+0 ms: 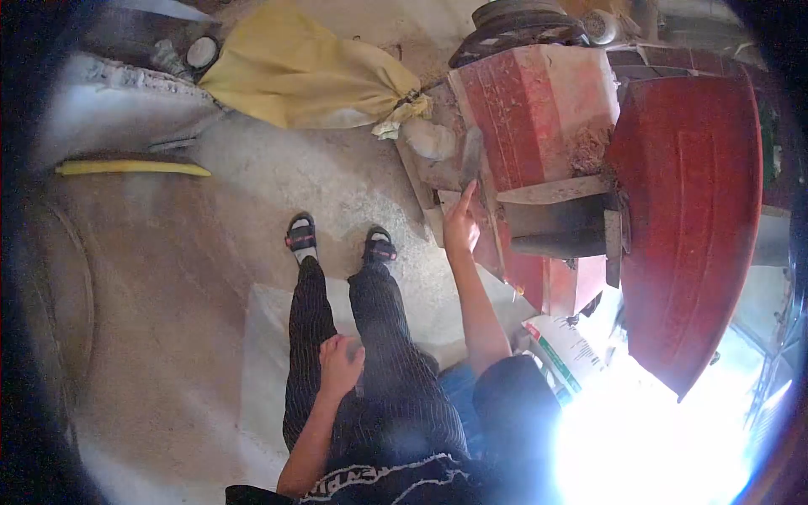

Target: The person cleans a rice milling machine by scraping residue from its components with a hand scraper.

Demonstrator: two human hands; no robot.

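Observation:
My right hand point(460, 229) reaches forward to the side of a dusty red and pale box-like structure point(539, 109). Its index finger is stretched out to the lower end of a grey oblong block point(471, 156); whether it touches or grips the block is not clear. A rounded pale lump point(429, 139) lies just left of that block. Above my thigh, my left hand point(340, 368) is closed, its fingers curled round a small dark grey piece point(353, 348) whose kind I cannot make out.
A tied yellow sack point(311, 71) lies ahead on the concrete floor. A large curved red panel point(690, 210) rises at the right, with a wooden slat point(555, 191) beside it. A white printed bag point(564, 353) stands near my right elbow. A yellow strip point(135, 168) lies left.

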